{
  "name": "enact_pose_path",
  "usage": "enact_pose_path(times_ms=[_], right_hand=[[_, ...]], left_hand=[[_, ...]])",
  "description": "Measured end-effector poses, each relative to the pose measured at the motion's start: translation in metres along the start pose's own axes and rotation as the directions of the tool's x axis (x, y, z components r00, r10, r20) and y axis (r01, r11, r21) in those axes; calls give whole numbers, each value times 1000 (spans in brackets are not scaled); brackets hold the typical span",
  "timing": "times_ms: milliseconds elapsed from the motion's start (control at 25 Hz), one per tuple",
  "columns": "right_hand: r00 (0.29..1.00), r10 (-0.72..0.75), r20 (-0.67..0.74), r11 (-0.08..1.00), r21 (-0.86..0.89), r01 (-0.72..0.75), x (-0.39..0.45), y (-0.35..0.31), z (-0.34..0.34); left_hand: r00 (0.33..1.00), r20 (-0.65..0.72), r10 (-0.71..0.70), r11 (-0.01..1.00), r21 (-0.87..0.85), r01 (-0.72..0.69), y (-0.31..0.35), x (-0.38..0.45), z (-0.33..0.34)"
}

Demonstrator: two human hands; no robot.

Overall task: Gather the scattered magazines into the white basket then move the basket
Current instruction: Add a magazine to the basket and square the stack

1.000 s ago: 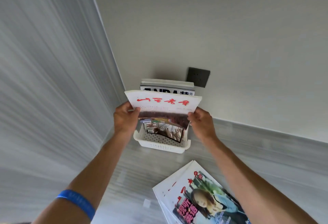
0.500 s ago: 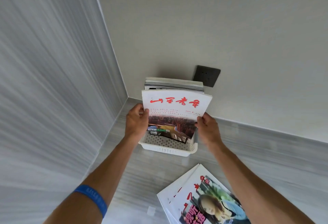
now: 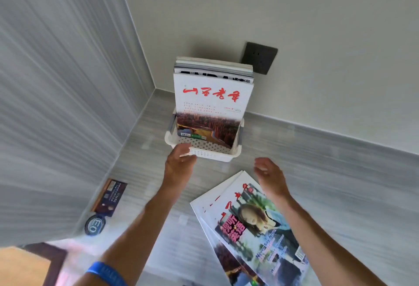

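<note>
Several magazines (image 3: 213, 104) stood upright in the white basket (image 3: 210, 153) by the wall; more magazines (image 3: 254, 224) lay fanned on the floor. Left hand (image 3: 179, 165) and right hand (image 3: 268, 172) hovered near, fingers loosely spread, holding nothing. Gathering appeared partly done; basket not yet moved.

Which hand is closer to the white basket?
The left hand. Its fingertips are right at the white basket, by the near left corner. The right hand is off to the basket's right and nearer the camera, apart from it, above the magazines on the floor.

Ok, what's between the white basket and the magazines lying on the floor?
In the head view, only bare grey floor separates the white basket from the floor magazines; both hands hover nearby.
</note>
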State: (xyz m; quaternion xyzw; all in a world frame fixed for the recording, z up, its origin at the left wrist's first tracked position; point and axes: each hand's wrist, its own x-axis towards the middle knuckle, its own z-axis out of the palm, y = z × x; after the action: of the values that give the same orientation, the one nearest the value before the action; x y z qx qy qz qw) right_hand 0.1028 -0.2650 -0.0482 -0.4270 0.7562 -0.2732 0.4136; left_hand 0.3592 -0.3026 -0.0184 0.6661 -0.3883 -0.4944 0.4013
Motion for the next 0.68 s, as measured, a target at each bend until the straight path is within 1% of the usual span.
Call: enact_pose_path(times_ms=[40,80,120,160,200,240,280,360,400,440,560,600,640,680], right_hand=[[996,35,80,977,-211,-17,-18,27,-6],[987,78,143,897,-441,-6,-35,54,-12],[979,96,181,781,-624,39,-49,77,-18],[976,92,196,685,-724,81,-58,95,-23],[979,84,186,640,-763,90,-62,105,-27],[984,83,155,635,-769,68,-60,108,-32],[988,96,119,654,-756,28,-57,109,-36],[994,98,53,699,-714,-31,-49,112,-44],[998,59,31,707,-707,-20,-47,115,-48],[1000,14,9,713,-702,-4,-50,120,-52],[994,-29,-103,763,-644,-44,-60,128,-65],[989,-30,-145,813,-579,-60,-61,129,-70],[986,-35,-163,883,-466,-46,-62,125,-75],[986,-66,-153,947,-320,14,-62,119,-79]], left_hand=[[999,10,-43,999,-2,43,-20,-21,5],[994,39,-99,995,16,98,-39,-42,10],[984,74,-160,986,56,156,-58,-62,17],[971,109,-213,973,113,201,-74,-79,24],[959,137,-248,957,188,221,-88,-93,30],[949,174,-262,941,262,212,-97,-105,36],[939,234,-252,924,345,162,-105,-116,40],[906,378,-188,847,529,-45,-118,-129,44],[890,425,-169,800,586,-128,-123,-132,45],[878,446,-173,773,614,-159,-126,-136,46],[865,453,-216,735,659,-161,-129,-146,51],[877,434,-206,716,678,-167,-128,-149,54],[899,401,-176,710,684,-167,-125,-152,58],[924,355,-143,732,666,-143,-120,-154,62]])
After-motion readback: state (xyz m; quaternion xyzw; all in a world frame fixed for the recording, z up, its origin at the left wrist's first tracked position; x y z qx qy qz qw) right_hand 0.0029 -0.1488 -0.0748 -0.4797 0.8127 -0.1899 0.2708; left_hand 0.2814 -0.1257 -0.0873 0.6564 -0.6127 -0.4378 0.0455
